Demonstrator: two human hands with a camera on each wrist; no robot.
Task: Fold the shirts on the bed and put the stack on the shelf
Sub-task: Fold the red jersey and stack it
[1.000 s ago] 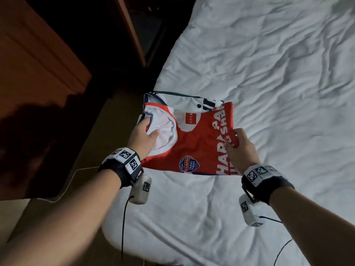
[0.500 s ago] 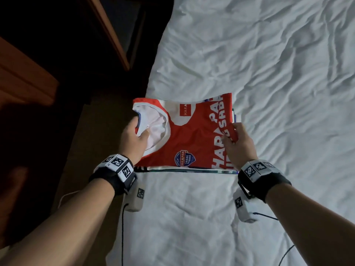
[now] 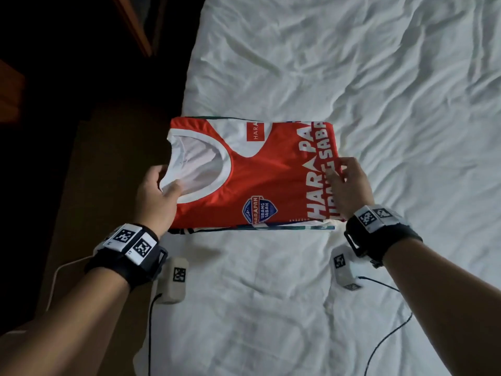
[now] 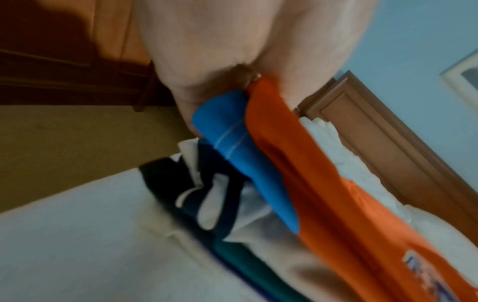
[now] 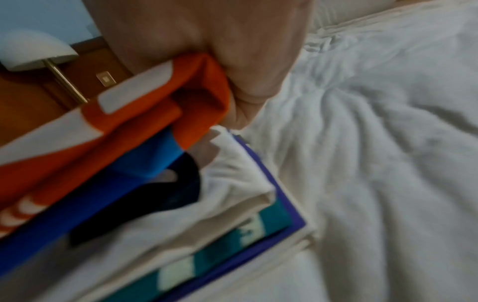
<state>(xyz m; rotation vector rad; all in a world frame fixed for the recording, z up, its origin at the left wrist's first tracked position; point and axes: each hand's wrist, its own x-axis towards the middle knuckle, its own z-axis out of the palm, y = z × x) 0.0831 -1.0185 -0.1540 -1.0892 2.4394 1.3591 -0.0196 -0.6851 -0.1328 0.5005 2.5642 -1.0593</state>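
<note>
Stack of folded shirts [image 3: 252, 175] sits on bed [image 3: 379, 104] near its 9 o'clock edge, just inside the mattress border. Top item is red/white jersey [image 3: 271, 180], white collar toward 9 o'clock, printed lettering toward 3 o'clock. Wrist views show layers below: blue shirt [image 4: 248, 167], dark/white garment [image 4: 207, 204], teal-striped piece [image 5: 258, 224] at the bottom.

Left hand [image 3: 157, 196] is at the stack's 9 o'clock end. Thumb lies on the white collar lining; fingers are curled under the edge, gripping the red and blue layers together per left wrist view [image 4: 232, 61].

Right hand [image 3: 349, 188] is at the 3 o'clock end. Fingers [image 3: 345, 165] lie on top over the lettering; right wrist view [image 5: 220, 51] shows the red folded edge pinched in the hand, lower layers hanging loose below it.

Both wrists carry black bands with printed marker tags [image 3: 130, 240]; camera pods [image 3: 173, 283] hang under them, cables trailing over the sheet toward 6 o'clock.

Sheet is white and creased. Dark floor [image 3: 103, 164] and wooden furniture [image 3: 135, 25] at 9–11 o'clock. Lamp [image 5: 36, 51] and wooden headboard panel [image 4: 375, 126] show in wrist views. Cannot tell whether the stack's base is lifted off the sheet.
</note>
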